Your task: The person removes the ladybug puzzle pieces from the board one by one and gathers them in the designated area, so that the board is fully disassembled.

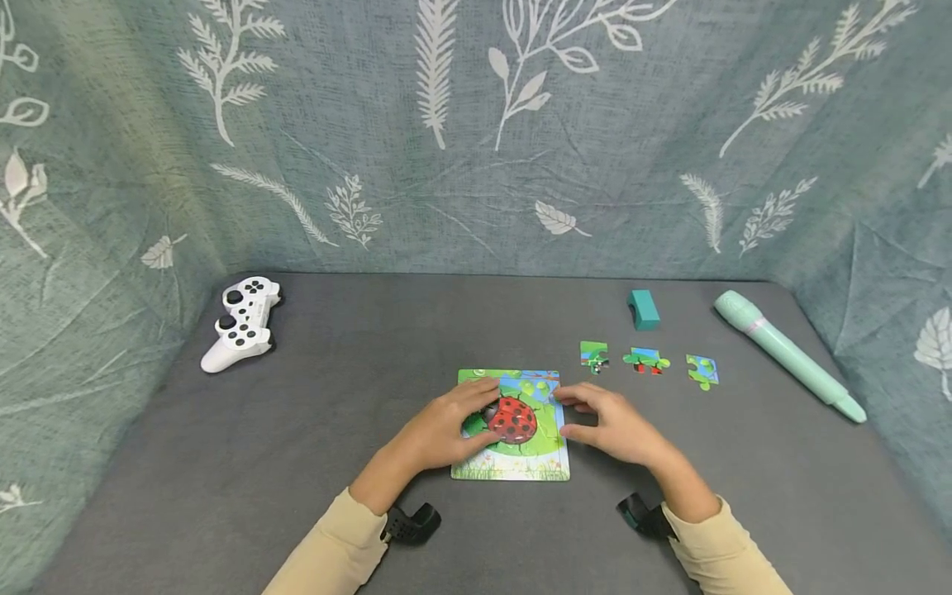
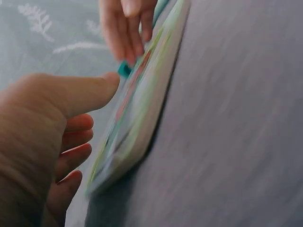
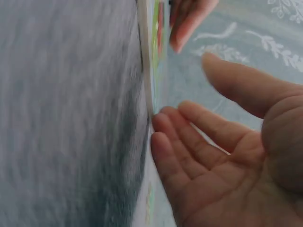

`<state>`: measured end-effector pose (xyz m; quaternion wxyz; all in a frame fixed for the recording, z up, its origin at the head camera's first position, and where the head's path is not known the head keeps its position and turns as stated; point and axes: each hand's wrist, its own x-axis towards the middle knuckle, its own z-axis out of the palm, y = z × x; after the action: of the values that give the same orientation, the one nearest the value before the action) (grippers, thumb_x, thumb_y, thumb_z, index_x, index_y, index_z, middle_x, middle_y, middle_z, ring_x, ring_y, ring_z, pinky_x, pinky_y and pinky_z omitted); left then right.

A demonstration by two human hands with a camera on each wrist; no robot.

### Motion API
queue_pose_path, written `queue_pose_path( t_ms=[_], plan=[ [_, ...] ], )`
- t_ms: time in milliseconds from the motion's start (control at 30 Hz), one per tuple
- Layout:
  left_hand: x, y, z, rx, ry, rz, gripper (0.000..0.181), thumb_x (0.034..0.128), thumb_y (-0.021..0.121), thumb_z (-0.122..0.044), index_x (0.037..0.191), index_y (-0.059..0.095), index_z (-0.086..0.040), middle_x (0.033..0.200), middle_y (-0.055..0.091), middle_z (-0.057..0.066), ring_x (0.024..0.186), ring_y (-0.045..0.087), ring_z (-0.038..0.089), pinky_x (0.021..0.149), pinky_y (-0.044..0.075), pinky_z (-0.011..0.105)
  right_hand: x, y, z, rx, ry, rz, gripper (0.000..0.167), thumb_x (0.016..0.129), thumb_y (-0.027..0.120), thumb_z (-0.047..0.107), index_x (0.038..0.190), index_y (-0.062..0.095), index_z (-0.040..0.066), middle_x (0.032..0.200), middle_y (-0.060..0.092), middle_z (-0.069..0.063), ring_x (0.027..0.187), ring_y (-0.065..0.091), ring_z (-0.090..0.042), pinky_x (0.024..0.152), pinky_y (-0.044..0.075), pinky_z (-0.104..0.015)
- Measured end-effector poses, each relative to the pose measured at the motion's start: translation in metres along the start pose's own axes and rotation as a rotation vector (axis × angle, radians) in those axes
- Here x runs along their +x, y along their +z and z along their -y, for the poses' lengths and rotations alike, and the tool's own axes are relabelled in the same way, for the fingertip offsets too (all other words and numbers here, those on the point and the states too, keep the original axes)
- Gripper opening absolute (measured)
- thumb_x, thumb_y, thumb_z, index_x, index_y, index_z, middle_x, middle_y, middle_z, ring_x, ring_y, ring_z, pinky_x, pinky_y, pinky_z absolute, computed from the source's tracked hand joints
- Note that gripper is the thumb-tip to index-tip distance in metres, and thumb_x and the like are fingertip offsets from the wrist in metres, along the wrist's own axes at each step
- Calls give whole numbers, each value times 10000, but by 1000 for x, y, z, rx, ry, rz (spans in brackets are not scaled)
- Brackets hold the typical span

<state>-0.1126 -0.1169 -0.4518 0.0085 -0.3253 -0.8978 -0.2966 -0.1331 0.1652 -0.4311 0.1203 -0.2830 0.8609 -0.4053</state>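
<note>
A ladybug jigsaw puzzle (image 1: 546, 463) in a flat tray lies on the grey table. Over its left part is my left hand (image 1: 454, 426), thumb and fingers spread apart; the left wrist view shows nothing between them. My right hand (image 1: 613, 426) is at the board's right edge with relaxed fingers. In the right wrist view its fingertips (image 3: 163, 142) come up against or very near that edge; contact is hard to tell. Behind the right hand lie three loose puzzle pieces: a green one (image 1: 593, 354), a red-and-green one (image 1: 645, 360) and a blue-green one (image 1: 702, 371).
A teal block (image 1: 644, 310) sits behind the loose pieces. To its right lies a mint-green, marker-shaped object (image 1: 792, 355). A white game controller (image 1: 241, 322) is at the far left. Patterned fabric (image 1: 476, 207) hangs along the table's back and sides.
</note>
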Motion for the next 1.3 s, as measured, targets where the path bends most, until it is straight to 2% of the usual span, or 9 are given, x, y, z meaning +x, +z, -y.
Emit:
queue_pose_path(
  t_ms=[67, 167, 267, 367, 600, 933, 1300],
  plan=[
    [2, 4, -5, 8, 38, 6, 569, 865, 692, -287, 1343, 532, -23, 1426, 483, 114, 1339, 434, 263, 1079, 417, 416, 0, 3, 0, -32, -12, 5, 465, 823, 734, 132, 1247, 589, 5, 1240, 606, -105, 1137, 576, -250, 967, 499, -342],
    [3, 7, -11, 5, 58, 35, 565, 873, 677, -294, 1353, 527, -37, 1418, 496, 97, 1337, 440, 256, 1094, 402, 404, 1, 6, -1, -121, -33, -1, 485, 801, 756, 151, 1243, 597, 27, 1232, 603, -84, 1120, 576, -237, 954, 496, -380],
    [3, 10, -13, 2, 55, 67, 559, 874, 672, -301, 1349, 533, -42, 1413, 505, 85, 1338, 439, 260, 1112, 380, 398, 2, 9, -1, -195, -46, 6, 494, 801, 757, 173, 1251, 596, 50, 1237, 585, -73, 1136, 559, -244, 952, 481, -436],
    [3, 11, -13, 3, 49, 80, 557, 869, 682, -302, 1341, 542, -41, 1411, 507, 82, 1336, 440, 268, 1107, 386, 399, 3, 11, 2, -221, -41, 24, 493, 807, 750, 168, 1260, 593, 54, 1237, 560, -78, 1159, 535, -270, 955, 466, -481],
    [3, 10, -13, -10, 29, 92, 585, 868, 688, -323, 1362, 523, -58, 1423, 495, 72, 1340, 437, 248, 1078, 420, 399, 4, 15, 3, -221, -22, 24, 478, 792, 756, 127, 1237, 604, 36, 1227, 523, -86, 1162, 495, -284, 951, 461, -486],
    [3, 11, -11, 6, 43, 80, 586, 855, 704, -324, 1348, 538, -53, 1409, 511, 68, 1326, 456, 235, 1069, 431, 380, 5, 18, 0, -171, -17, 1, 447, 768, 771, 103, 1172, 586, 50, 1224, 526, -98, 1177, 469, -286, 974, 439, -494],
    [4, 12, -8, 2, 56, 70, 584, 851, 710, -322, 1340, 545, -49, 1403, 516, 77, 1317, 465, 243, 1069, 431, 385, 7, 19, -1, -177, -27, -57, 394, 775, 772, 115, 1126, 596, 83, 1121, 578, -35, 1020, 541, -193, 887, 490, -389]
  ],
)
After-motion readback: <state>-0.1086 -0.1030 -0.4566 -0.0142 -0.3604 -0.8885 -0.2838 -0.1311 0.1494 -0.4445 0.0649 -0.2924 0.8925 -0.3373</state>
